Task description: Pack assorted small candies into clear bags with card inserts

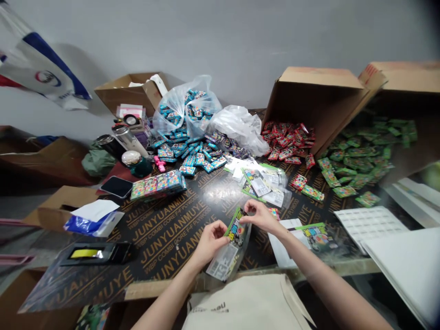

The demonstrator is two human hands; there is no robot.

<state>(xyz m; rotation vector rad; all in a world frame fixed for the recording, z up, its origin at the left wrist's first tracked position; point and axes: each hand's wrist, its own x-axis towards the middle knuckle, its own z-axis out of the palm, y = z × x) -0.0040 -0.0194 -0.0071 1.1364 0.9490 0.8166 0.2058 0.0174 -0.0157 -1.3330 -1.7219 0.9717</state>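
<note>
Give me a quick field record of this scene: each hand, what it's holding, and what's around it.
left hand: holds the side of a clear packet with a colourful card inside
right hand: pinches the top of the same packet
nearby: pile of loose clear packets
surface: black plywood table printed JUNYUANMUYE
rest: red packets beside a tipped cardboard box; green packets; blue packets in a plastic bag
</note>
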